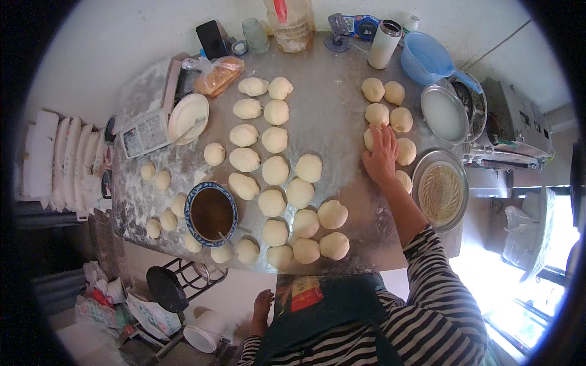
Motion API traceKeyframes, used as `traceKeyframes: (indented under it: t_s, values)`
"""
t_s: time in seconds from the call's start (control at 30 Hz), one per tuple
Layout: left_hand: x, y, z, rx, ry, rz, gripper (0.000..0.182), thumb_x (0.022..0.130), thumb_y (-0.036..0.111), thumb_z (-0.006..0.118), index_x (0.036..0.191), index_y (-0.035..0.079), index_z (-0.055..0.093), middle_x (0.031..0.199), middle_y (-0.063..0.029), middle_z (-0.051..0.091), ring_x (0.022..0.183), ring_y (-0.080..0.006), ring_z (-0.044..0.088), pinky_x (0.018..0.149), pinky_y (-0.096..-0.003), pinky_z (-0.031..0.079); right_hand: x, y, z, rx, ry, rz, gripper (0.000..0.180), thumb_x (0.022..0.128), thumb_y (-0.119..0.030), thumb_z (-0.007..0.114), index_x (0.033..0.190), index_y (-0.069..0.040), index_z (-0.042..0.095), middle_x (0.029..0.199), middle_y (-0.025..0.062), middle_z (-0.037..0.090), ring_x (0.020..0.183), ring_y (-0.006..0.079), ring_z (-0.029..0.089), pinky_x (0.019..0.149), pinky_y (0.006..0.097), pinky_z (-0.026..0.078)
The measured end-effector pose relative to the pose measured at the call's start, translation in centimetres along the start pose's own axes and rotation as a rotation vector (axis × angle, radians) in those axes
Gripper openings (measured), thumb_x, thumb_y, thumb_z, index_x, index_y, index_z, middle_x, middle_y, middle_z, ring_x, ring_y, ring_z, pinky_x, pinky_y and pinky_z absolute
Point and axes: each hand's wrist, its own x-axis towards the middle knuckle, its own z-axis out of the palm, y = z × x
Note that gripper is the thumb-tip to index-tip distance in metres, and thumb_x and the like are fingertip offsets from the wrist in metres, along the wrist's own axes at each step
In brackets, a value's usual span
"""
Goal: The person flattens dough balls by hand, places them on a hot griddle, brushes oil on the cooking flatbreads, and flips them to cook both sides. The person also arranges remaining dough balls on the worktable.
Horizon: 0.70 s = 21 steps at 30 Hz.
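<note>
My right hand (382,154) lies palm down over the right-hand group of dough balls. It partly covers one dough ball (368,139), and its fingertips reach the lower edge of the ball above (377,113). Its fingers are slightly spread, with no clear grip. My left hand (263,303) hangs below the table's front edge, beside my dark apron (339,299). Its fingers look loosely curled, and I see nothing in them. Rows of larger dough balls (275,169) fill the table's middle. Near them stands a blue-patterned bowl of brown liquid (211,212) with a utensil in it.
Smaller dough pieces (162,180) lie on the floured left side of the metal table (327,123). A white bowl (188,118) stands behind them. To the right are a round metal pan (440,190), a dish of whitish liquid (444,113) and a blue dipper (425,57). A stool (168,289) stands below.
</note>
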Motion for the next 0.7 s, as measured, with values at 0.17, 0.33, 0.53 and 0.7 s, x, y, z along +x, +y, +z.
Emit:
traceKeyframes:
  t_s: [0.17, 0.33, 0.53, 0.7]
  values:
    - [1.8, 1.2, -0.9, -0.037, -0.001, -0.021, 0.038, 0.086, 0.029, 0.057, 0.116, 0.006, 0.055, 0.098, -0.0053, 0.064, 0.084, -0.0153, 0.061, 0.065, -0.0276, 0.044, -1.5, -6.6, 2.6, 0.116, -0.250, -0.086, 0.061, 0.081, -0.032, 0.061, 0.134, -0.011, 0.040, 0.136, 0.0195, 0.037, 0.122, 0.0362, 0.039, 0.105, 0.0435, 0.028]
    - [1.7, 3.3, -1.3, 0.150, -0.001, 0.056, 0.037, 0.087, 0.028, 0.057, 0.116, 0.005, 0.055, 0.099, -0.0056, 0.063, 0.085, -0.0156, 0.061, 0.065, -0.0279, 0.044, -5.4, -13.4, 5.0, 0.377, -0.406, -0.074, 0.042, 0.079, -0.023, 0.063, 0.119, -0.014, 0.052, 0.120, 0.0157, 0.049, 0.116, 0.0334, 0.043, 0.101, 0.0406, 0.034]
    - [2.1, 1.8, -2.2, 0.157, 0.016, 0.095, 0.037, 0.087, 0.028, 0.057, 0.116, 0.005, 0.055, 0.098, -0.0063, 0.063, 0.083, -0.0153, 0.060, 0.065, -0.0282, 0.045, -7.9, -7.0, 1.6, 0.729, -0.058, 0.128, 0.039, 0.073, -0.004, 0.065, 0.111, -0.012, 0.058, 0.116, 0.0144, 0.051, 0.110, 0.0302, 0.047, 0.093, 0.0383, 0.041]
    - [3.3, -1.5, -3.4, -0.047, -0.101, 0.017, 0.029, 0.088, 0.023, 0.055, 0.112, 0.005, 0.056, 0.087, -0.0033, 0.062, 0.070, -0.0117, 0.055, 0.058, -0.0250, 0.044, -7.1, -0.4, -0.2, 0.522, 0.053, 0.387, 0.059, 0.075, -0.012, 0.065, 0.130, -0.014, 0.044, 0.134, 0.0201, 0.039, 0.120, 0.0360, 0.040, 0.101, 0.0420, 0.034]
